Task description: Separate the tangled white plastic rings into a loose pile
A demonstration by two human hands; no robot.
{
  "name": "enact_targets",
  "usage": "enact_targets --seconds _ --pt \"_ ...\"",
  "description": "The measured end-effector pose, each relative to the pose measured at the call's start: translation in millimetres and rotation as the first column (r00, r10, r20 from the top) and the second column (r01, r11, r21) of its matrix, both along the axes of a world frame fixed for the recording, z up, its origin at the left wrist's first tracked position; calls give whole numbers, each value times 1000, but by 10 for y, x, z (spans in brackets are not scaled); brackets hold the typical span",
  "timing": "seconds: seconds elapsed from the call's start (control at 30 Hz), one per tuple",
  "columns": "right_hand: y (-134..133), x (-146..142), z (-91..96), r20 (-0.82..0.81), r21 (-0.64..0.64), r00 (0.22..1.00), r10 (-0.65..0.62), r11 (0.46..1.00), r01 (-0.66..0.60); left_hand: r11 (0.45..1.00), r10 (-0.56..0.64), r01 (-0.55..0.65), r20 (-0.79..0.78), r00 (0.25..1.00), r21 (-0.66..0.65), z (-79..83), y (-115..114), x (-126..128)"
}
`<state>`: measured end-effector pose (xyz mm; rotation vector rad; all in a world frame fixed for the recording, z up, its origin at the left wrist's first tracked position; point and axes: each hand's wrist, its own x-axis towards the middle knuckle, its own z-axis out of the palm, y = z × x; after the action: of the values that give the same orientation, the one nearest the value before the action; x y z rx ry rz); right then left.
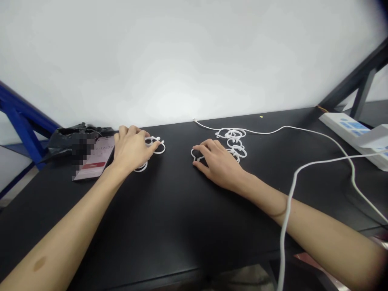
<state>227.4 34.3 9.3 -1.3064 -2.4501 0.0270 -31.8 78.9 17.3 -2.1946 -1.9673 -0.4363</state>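
Observation:
My left hand (pixel 131 145) is curled over a small group of white plastic rings (pixel 160 152) with knobbed ends, like curtain rings. Its thumb and forefinger close round one of them, and the palm hides part of the group. To the right, my right hand (pixel 220 163) pinches a single white curtain ring (pixel 192 152) between thumb and forefinger, low over the black table. Behind that hand lies a looser pile of white curtain rings (pixel 235 142), several of them overlapping.
A phone (pixel 95 161) with a lit screen lies left of my left hand, by a crumpled black plastic bag (pixel 68 141). A white cable (pixel 287 210) hangs across my right forearm. Another thin white cable (pixel 273 130) runs behind the rings. A white box (pixel 348 129) stands at right.

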Motion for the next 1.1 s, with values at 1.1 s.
enact_targets --seconds 1.1 --pt "-60 -94 -62 -416 -28 835 361 912 -408 898 -441 423 235 866 125 -206 -650 324"
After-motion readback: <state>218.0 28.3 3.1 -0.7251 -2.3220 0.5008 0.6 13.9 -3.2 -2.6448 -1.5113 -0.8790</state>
